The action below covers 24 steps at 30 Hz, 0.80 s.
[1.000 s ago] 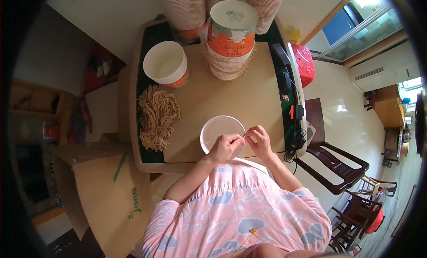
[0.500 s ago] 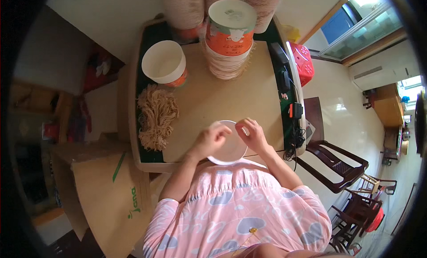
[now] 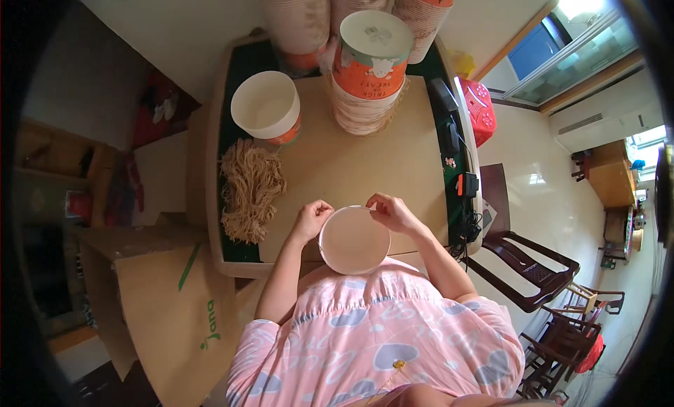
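A white paper bucket [image 3: 355,241] stands mouth up against my front at the table's near edge. My left hand [image 3: 312,220] is closed in a pinch beside the upper left of its rim; whatever is between the fingertips is too small to name. At the upper right of the rim, my right hand [image 3: 392,213] pinches too, fingertips touching the rim, and what they hold cannot be made out. A bundle of tan twine [image 3: 251,189] lies to the left. Behind it an orange-printed paper bucket [image 3: 265,106] stands mouth up.
An upside-down stack of orange-printed buckets [image 3: 372,70], with cord handles hanging around it, stands farther back. Tall bucket stacks [image 3: 298,21] line the back. Black adapters and cables [image 3: 465,186] run along the right edge. A cardboard box [image 3: 175,309] sits left; a dark chair [image 3: 526,266] stands right.
Both hands were above the bucket's mouth, blurred; now they have parted to either side of its rim. The view has shifted slightly, so the table sits lower.
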Available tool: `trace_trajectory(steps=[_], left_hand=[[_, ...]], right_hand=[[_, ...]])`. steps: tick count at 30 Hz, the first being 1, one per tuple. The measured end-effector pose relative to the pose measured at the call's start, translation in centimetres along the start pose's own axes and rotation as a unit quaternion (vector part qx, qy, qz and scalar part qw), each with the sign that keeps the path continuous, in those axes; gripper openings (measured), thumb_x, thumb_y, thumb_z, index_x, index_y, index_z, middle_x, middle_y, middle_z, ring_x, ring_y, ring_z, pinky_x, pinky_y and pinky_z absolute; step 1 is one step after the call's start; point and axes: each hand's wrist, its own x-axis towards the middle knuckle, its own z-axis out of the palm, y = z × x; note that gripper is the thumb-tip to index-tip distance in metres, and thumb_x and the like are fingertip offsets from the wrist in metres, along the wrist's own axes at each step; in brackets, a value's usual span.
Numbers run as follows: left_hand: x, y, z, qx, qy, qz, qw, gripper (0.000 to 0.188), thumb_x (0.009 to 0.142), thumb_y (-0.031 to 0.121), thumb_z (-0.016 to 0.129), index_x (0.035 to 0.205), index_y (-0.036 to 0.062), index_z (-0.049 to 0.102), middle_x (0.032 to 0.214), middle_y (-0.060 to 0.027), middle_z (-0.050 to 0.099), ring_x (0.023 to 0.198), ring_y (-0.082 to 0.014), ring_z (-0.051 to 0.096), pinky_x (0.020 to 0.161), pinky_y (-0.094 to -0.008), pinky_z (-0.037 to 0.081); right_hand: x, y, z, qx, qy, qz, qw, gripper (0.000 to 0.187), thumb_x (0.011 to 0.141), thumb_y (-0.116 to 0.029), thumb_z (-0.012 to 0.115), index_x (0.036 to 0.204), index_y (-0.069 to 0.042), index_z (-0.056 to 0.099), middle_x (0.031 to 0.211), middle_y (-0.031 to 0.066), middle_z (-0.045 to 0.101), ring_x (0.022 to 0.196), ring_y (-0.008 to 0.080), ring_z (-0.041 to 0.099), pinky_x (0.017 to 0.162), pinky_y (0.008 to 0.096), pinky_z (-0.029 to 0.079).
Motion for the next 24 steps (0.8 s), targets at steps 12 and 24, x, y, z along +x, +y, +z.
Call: trace_trajectory(steps=[12, 24], left_hand=[[-0.2, -1.1, -0.1, 0.049, -0.100, -0.157, 0.981, 0.007, 0.086, 0.008, 0.058, 0.084, 0.0025, 0.062, 0.067, -0.0056, 0.061, 0.051, -0.0122, 0.053, 0.045, -0.0291, 0.044], [-4.1, 2.2, -0.7, -0.108, -0.159, -0.243, 0.951, 0.026, 0.087, 0.005, 0.043, 0.109, 0.0025, 0.058, 0.083, -0.0065, 0.066, 0.064, -0.0153, 0.065, 0.049, -0.0275, 0.053]], right_hand=[[1.1, 6.6, 0.4, 0.053, -0.039, 0.204, 0.977, 0.017, 0.080, -0.013, 0.055, 0.086, -0.004, 0.067, 0.070, 0.0087, 0.065, 0.061, 0.0179, 0.063, 0.055, 0.0308, 0.053], [-0.7, 7.6, -0.9, 0.084, -0.142, 0.251, 0.954, 0.024, 0.086, -0.015, 0.046, 0.095, -0.006, 0.067, 0.077, 0.0084, 0.066, 0.067, 0.0200, 0.066, 0.058, 0.0326, 0.056]])
